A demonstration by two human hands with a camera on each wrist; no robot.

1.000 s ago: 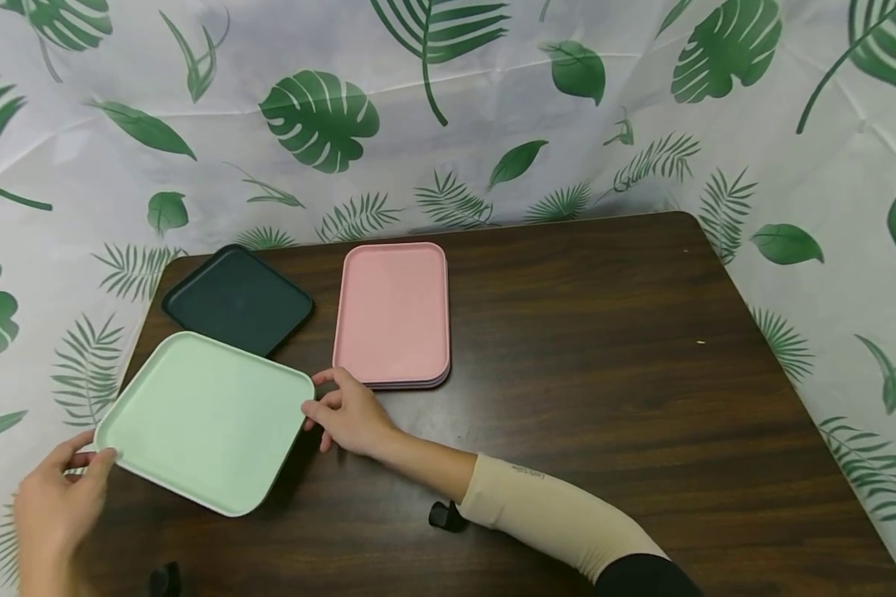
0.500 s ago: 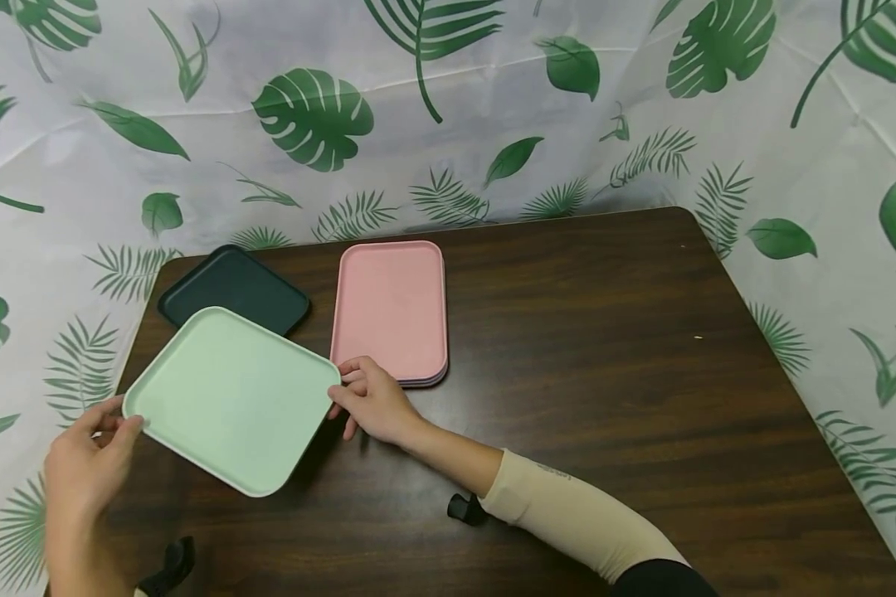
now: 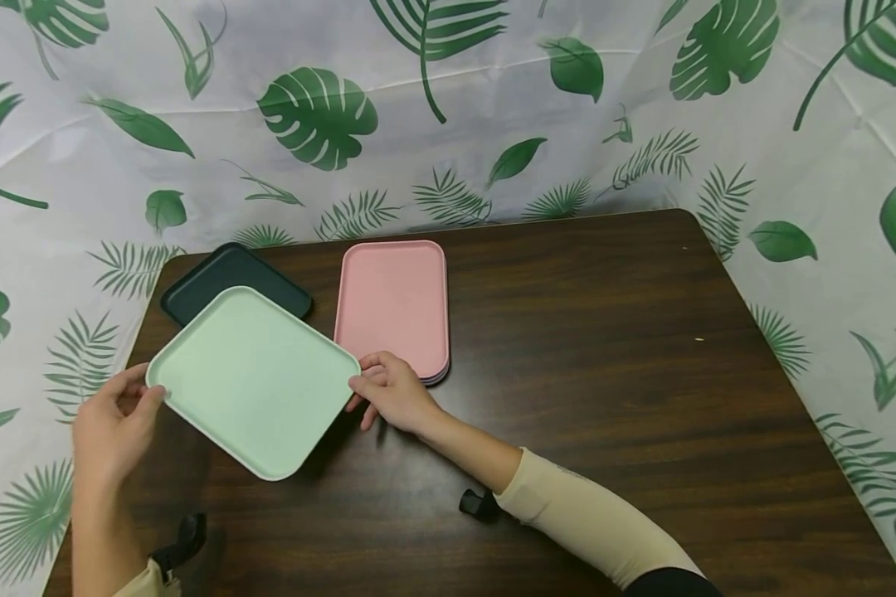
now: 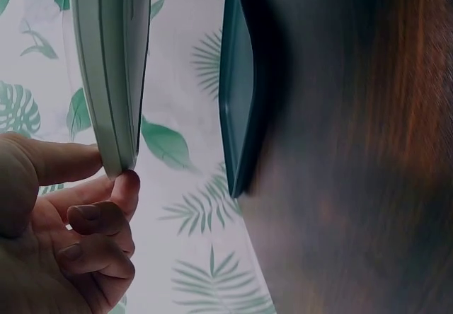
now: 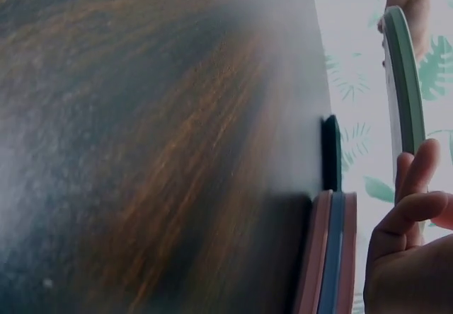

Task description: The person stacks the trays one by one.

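Observation:
A light green tray [image 3: 254, 381] is held up between both hands, clear of the table in the wrist views. My left hand [image 3: 115, 427] pinches its left corner, thumb on top and fingers beneath. At the opposite corner my right hand [image 3: 396, 394] pinches the rim, its fingers partly hidden under the tray. Behind it lies a dark green tray [image 3: 224, 278], partly covered by the light green one in the head view. Just beyond the right hand sits a pink tray [image 3: 392, 303], the top of a stack; in the right wrist view a blue tray [image 5: 331, 257] shows in that stack.
The dark brown wooden table [image 3: 605, 356] stretches off to the right. A white cloth with green leaf prints [image 3: 448, 99] hangs behind it and at its sides. Black camera mounts [image 3: 480, 504] are worn at the wrists.
Both hands have carried the light green tray rightward and slightly away from the body, now covering more of the dark green tray and reaching the pink stack's corner. The stack has not moved.

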